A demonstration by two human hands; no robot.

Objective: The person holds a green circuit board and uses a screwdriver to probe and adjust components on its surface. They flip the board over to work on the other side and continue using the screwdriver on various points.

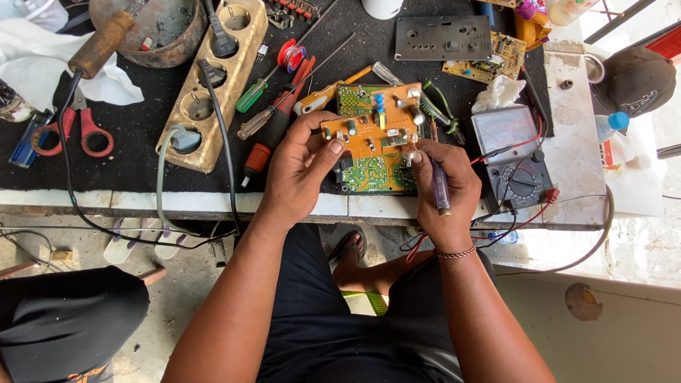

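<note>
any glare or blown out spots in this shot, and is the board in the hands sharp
Head view: the orange circuit board held by the left hand and right hand is sharp and evenly lit; the right edge past the multimeter is overexposed by daylight; straight edges bow slightly from the wide lens.

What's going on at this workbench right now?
A person holds an orange circuit board above the bench edge. The left hand grips its left side, thumb on top. The right hand holds a small clear-handled screwdriver with its tip at the board's right side. A multimeter sits to the right, screwdrivers and a power strip to the left.
</note>
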